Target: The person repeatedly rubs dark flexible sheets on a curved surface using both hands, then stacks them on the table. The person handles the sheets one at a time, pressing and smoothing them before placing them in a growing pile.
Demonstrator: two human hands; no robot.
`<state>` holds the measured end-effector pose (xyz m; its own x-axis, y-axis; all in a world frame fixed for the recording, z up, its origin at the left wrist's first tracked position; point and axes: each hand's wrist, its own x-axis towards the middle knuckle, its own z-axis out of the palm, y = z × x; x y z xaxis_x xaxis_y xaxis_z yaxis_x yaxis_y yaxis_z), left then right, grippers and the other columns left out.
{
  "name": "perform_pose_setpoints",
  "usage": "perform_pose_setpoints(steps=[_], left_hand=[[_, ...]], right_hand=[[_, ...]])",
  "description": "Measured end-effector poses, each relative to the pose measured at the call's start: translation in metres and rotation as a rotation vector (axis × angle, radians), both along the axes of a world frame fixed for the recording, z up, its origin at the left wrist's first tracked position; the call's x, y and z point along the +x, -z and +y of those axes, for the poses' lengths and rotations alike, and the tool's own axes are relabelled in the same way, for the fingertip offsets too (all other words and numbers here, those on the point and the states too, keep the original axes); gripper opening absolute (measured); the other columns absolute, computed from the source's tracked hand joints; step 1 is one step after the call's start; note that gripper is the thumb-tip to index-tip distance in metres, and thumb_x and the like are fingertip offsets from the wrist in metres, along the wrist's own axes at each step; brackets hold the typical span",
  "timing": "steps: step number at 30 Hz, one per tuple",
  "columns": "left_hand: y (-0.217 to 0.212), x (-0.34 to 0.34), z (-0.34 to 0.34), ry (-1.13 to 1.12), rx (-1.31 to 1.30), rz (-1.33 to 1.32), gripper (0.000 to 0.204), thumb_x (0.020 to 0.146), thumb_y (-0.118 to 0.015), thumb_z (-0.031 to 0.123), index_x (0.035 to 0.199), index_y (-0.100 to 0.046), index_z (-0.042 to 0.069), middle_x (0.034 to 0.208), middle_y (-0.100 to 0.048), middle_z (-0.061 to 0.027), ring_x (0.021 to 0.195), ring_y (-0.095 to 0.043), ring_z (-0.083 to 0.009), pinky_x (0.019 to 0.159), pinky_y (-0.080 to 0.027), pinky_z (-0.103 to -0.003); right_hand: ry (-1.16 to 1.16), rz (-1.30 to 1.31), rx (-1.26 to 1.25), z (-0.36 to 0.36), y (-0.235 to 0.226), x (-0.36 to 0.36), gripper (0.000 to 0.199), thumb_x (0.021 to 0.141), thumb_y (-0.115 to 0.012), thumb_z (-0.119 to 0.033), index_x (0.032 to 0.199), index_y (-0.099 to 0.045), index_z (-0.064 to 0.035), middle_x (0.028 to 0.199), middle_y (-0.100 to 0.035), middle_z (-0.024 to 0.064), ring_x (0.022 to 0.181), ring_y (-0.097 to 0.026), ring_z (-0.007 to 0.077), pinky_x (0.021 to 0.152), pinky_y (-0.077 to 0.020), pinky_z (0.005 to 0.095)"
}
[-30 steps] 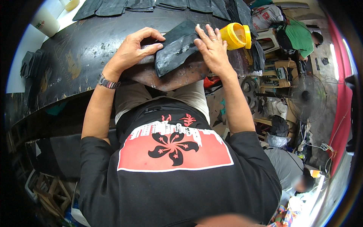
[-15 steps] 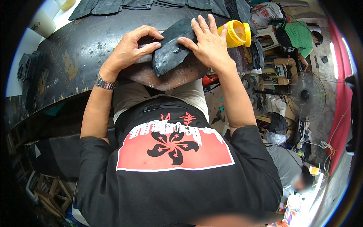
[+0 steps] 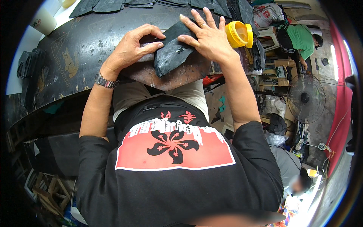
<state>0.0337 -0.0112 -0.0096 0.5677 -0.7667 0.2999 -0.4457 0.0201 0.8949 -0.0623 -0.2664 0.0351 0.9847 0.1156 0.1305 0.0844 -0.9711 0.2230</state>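
A dark, floppy piece of black leather (image 3: 170, 55) lies on the worn dark worktable (image 3: 75, 49) in front of me. My left hand (image 3: 130, 49) presses its fingertips down on the piece's left edge; a metal watch sits on that wrist. My right hand (image 3: 206, 38) lies flat with spread fingers on the piece's right part, holding it down. The lower end of the leather hangs over the table's near edge.
A yellow open tub (image 3: 238, 34) stands just right of my right hand. Several black cut pieces (image 3: 113, 4) line the far edge, with a white cup (image 3: 43, 20) far left. A person in a green shirt (image 3: 302, 38) and a standing fan (image 3: 306, 98) are to the right.
The leather piece has shifted a little leftward and toward the table edge. My right hand slid over it and now lies flatter; my left fingers curled closer onto its left edge.
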Motion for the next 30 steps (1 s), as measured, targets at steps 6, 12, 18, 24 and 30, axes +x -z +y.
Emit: perform_pose_setpoints(steps=[6,12,18,24,30], left_hand=[[0.003,-0.004,-0.004,-0.102,-0.091,-0.034,0.040,0.090,-0.078,0.021,0.125,-0.064,0.009,0.118,-0.068,-0.0065,0.109,-0.067,-0.0202,0.097,-0.053,-0.034],[-0.007,0.025,-0.002,0.008,-0.031,-0.110,0.034,0.105,-0.053,0.027,0.131,-0.063,0.007,0.133,-0.058,-0.0094,0.131,-0.052,-0.0233,0.113,-0.040,-0.039],[-0.005,0.065,-0.038,0.169,0.127,-0.396,0.029,0.093,-0.055,0.006,0.117,-0.070,0.013,0.144,-0.051,-0.0098,0.140,-0.045,-0.0278,0.119,-0.035,-0.041],[0.009,0.063,-0.038,0.093,0.021,-0.487,0.034,0.088,-0.059,-0.004,0.116,-0.069,0.013,0.143,-0.053,-0.0073,0.138,-0.048,-0.0277,0.118,-0.038,-0.040],[0.009,0.062,-0.033,0.065,-0.038,-0.462,0.038,0.089,-0.059,-0.006,0.119,-0.068,0.014,0.141,-0.055,-0.0064,0.134,-0.052,-0.0281,0.116,-0.041,-0.040]], right_hand=[[-0.208,0.016,0.136,0.026,0.003,-0.021,0.075,0.095,-0.036,-0.077,0.157,-0.038,-0.0358,0.167,-0.029,0.0109,0.157,-0.011,0.0357,0.119,-0.0037,0.0719],[-0.140,0.083,0.204,0.029,0.005,-0.025,0.072,0.095,-0.040,-0.075,0.157,-0.038,-0.0396,0.170,-0.020,0.0099,0.158,-0.007,0.0350,0.121,-0.0031,0.0682],[-0.128,0.051,0.214,0.033,0.006,-0.024,0.065,0.096,-0.044,-0.071,0.155,-0.040,-0.0438,0.170,-0.019,0.0119,0.158,-0.007,0.0361,0.120,-0.0032,0.0690],[-0.131,0.020,0.234,0.036,0.009,-0.027,0.061,0.097,-0.046,-0.069,0.152,-0.044,-0.0440,0.169,-0.021,0.0129,0.157,-0.007,0.0385,0.119,-0.0042,0.0715],[-0.142,-0.001,0.242,0.040,0.008,-0.028,0.056,0.097,-0.047,-0.067,0.149,-0.048,-0.0466,0.168,-0.022,0.0121,0.157,-0.007,0.0385,0.119,-0.0050,0.0716]])
